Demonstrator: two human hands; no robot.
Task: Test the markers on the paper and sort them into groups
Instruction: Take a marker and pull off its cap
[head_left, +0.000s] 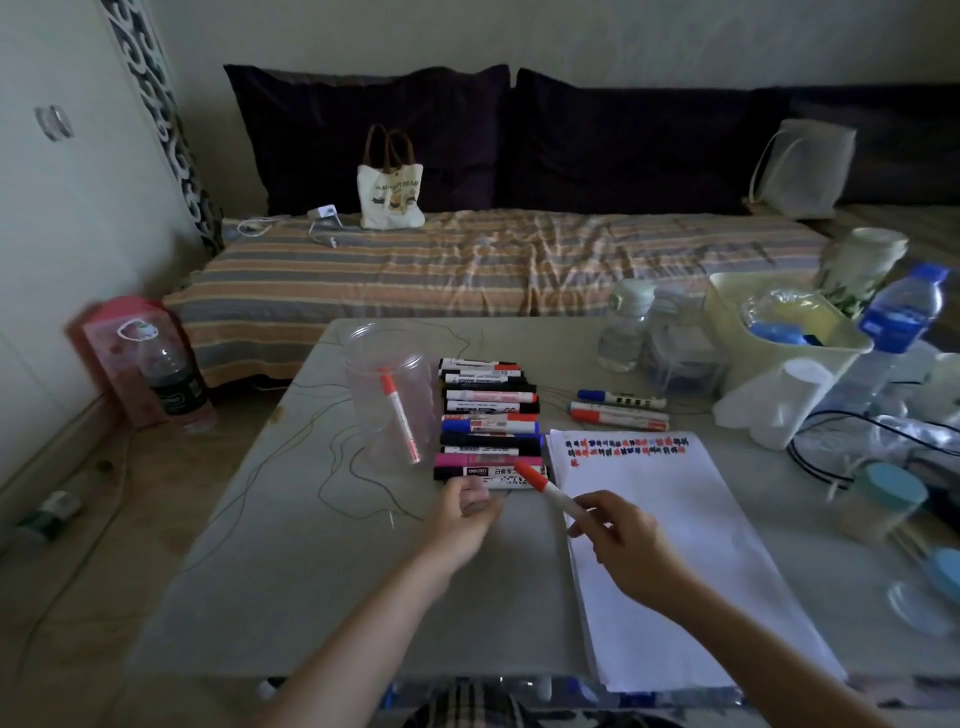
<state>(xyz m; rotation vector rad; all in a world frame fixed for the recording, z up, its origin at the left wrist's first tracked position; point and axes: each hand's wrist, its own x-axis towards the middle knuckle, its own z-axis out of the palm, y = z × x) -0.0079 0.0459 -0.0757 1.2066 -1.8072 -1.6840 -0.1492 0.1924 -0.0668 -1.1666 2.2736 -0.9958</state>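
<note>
From the head view, the person's right hand (621, 535) pinched a red-capped marker (550, 491) by its white barrel, cap end pointing up and left toward the stack of markers (488, 421) lying in the middle of the counter (291, 545). The left hand (465, 506) hovered just beside the near end of that stack, its fingers loosely curled; I could not tell whether it held anything. The paper (670, 545) lay to the right of the stack, under the right hand, with two short rows of red, blue and dark test marks along its far edge. A clear cup (389, 395) to the left of the stack held one red marker (400, 415) leaning inside it. Three more markers (621, 408), one blue-capped and two red-capped, lay apart beyond the paper's far edge.

It looked to me as if the red-capped marker was between test and sorting. The cap seemed to be on, so the next move would call either for pulling it off to scribble a mark, or for carrying the marker to its group, probably the cup.
</note>
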